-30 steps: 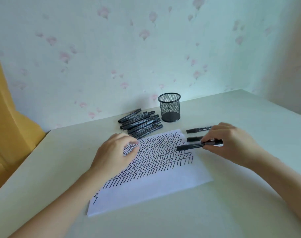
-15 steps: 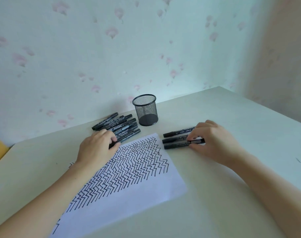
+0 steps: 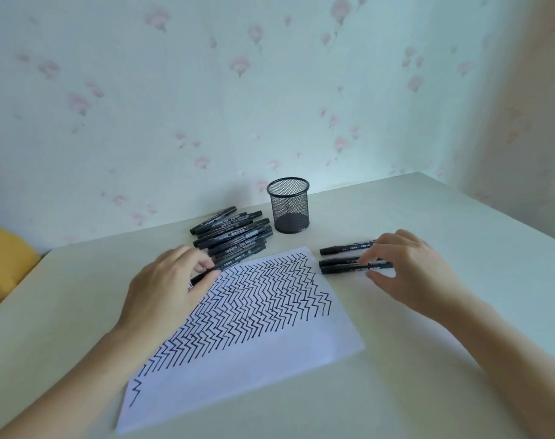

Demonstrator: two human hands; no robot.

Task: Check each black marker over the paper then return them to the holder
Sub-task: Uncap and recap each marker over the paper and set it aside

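Resting on the pale counter (image 3: 428,391), a white sheet of paper (image 3: 270,369) lies at an angle, its upper part filled with rows of black zigzag strokes. The left hand (image 3: 168,289) sits at the paper's upper left edge with its fingers curled round a black marker (image 3: 203,276), which pokes out from under the fingertips just at the near end of the marker pile (image 3: 232,236). That pile (a loose heap of capped black markers lying roughly side by side) sits behind the paper, to the left of the holder (image 3: 289,205). The holder is a black mesh cup standing upright near the wall, and through the mesh no marker shows inside it.

To the right of the paper, three markers lie on the counter in a rough row, apart from the pile. The farthest of them (image 3: 342,248) lies alone; the two nearer ones (image 3: 339,265) lie touching each other. The right hand (image 3: 409,270) hovers over their right ends, its fingers loosely spread, with a fingertip on the nearest marker and the thumb just below it; the hand does not close round any of them.

Behind the counter is wallpaper (image 3: 206,106) with faint pink flowers, and something yellow (image 3: 4,258) shows at the left edge.
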